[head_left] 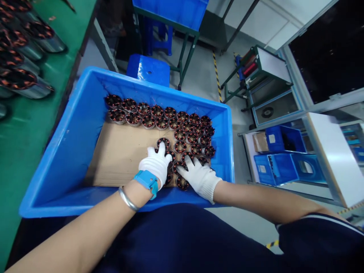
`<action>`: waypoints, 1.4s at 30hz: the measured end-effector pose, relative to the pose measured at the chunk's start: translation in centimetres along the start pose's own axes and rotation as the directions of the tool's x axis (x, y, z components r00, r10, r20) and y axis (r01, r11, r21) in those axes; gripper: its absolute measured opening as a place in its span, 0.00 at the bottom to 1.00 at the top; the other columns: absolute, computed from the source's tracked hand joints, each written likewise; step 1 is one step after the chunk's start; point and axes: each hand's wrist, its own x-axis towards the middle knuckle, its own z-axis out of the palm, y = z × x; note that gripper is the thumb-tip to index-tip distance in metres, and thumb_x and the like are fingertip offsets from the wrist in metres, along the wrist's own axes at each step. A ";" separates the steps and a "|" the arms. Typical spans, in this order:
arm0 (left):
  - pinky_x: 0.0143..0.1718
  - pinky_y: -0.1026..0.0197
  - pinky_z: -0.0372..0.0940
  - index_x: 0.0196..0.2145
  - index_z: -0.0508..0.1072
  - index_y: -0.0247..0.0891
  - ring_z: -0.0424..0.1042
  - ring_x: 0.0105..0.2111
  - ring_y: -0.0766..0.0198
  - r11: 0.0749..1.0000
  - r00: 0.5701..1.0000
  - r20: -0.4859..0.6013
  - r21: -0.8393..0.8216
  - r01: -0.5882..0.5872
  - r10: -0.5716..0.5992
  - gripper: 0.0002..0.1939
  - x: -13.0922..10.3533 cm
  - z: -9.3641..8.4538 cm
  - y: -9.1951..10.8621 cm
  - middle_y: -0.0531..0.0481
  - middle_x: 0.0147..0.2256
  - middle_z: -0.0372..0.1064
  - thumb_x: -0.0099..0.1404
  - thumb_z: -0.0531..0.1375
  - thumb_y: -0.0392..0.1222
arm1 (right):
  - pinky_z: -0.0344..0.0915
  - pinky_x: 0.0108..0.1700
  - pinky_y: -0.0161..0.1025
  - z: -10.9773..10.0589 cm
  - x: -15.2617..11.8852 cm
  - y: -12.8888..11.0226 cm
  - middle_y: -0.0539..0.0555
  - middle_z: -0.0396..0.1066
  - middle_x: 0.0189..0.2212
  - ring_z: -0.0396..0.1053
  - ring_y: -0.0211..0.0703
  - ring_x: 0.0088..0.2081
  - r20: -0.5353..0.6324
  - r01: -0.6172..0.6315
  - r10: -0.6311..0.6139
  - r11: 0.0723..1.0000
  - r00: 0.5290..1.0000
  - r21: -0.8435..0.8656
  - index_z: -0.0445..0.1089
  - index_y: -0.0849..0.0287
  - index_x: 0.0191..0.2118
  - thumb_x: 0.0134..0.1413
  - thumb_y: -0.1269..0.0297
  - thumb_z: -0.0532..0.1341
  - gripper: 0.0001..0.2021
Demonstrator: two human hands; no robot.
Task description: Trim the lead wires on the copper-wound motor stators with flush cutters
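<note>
My left hand (155, 163), in a white glove with a blue wrist strap, reaches into a large blue bin (65, 125). Its fingers are spread, and the fingertips rest on a motor stator (163, 143) wound with copper-coloured wire. My right hand (200, 179), also gloved, lies with spread fingers over more stators (182, 182) close to the bin's near right side. Both hands touch the tops of these parts, and some stators are partly hidden beneath them. More upright stators (157, 111) stand in rows along the far wall and the right end.
Brown cardboard (122, 155) lines the bin's floor. At left, a green table (22, 144) carries several metal cylinders with copper windings (51, 40). Beyond the bin are a blue stool (149, 70) and another blue bin (173, 11). A shelf with blue boxes (280, 168) stands at right.
</note>
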 end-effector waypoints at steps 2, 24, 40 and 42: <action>0.35 0.42 0.73 0.55 0.67 0.45 0.51 0.59 0.26 0.999 0.999 0.035 0.034 0.024 -0.025 0.28 0.0 -0.1 0.4 0.39 0.68 0.34 0.57 0.57 0.30 | 0.66 0.43 0.62 -0.1 0.0 0.2 0.62 0.43 0.68 0.56 0.66 0.59 -0.002 0.007 -0.007 1.000 1.000 -0.011 0.52 0.39 0.64 0.63 0.69 0.46 0.27; 0.44 0.25 0.63 0.57 0.67 0.49 0.52 0.60 0.31 0.979 0.980 -0.055 -0.091 0.185 -0.190 0.23 0.3 1.3 2.2 0.43 0.67 0.43 0.67 0.48 0.35 | 0.68 0.43 0.49 -2.6 1.2 0.6 0.62 0.52 0.62 0.63 0.61 0.54 0.205 -0.006 0.001 1.000 0.979 0.026 0.57 0.36 0.62 0.51 0.73 0.59 0.34; 0.36 0.48 0.73 0.48 0.69 0.42 0.63 0.50 0.44 0.996 0.996 -0.084 -0.091 -0.006 -0.002 0.18 -0.5 0.6 -1.6 0.37 0.55 0.53 0.59 0.56 0.34 | 0.67 0.43 0.48 -2.5 1.3 0.1 0.60 0.54 0.54 0.61 0.56 0.52 0.008 0.110 -0.113 0.984 0.994 0.143 0.61 0.44 0.57 0.52 0.70 0.55 0.26; 0.38 0.48 0.72 0.50 0.68 0.43 0.62 0.51 0.44 0.996 0.997 -0.080 -0.089 0.009 -0.017 0.20 -0.6 0.6 -1.8 0.37 0.58 0.50 0.59 0.56 0.34 | 0.67 0.42 0.48 -2.9 1.5 -0.4 0.61 0.55 0.54 0.62 0.57 0.51 0.018 0.091 -0.094 0.987 0.995 0.132 0.62 0.45 0.56 0.52 0.70 0.54 0.25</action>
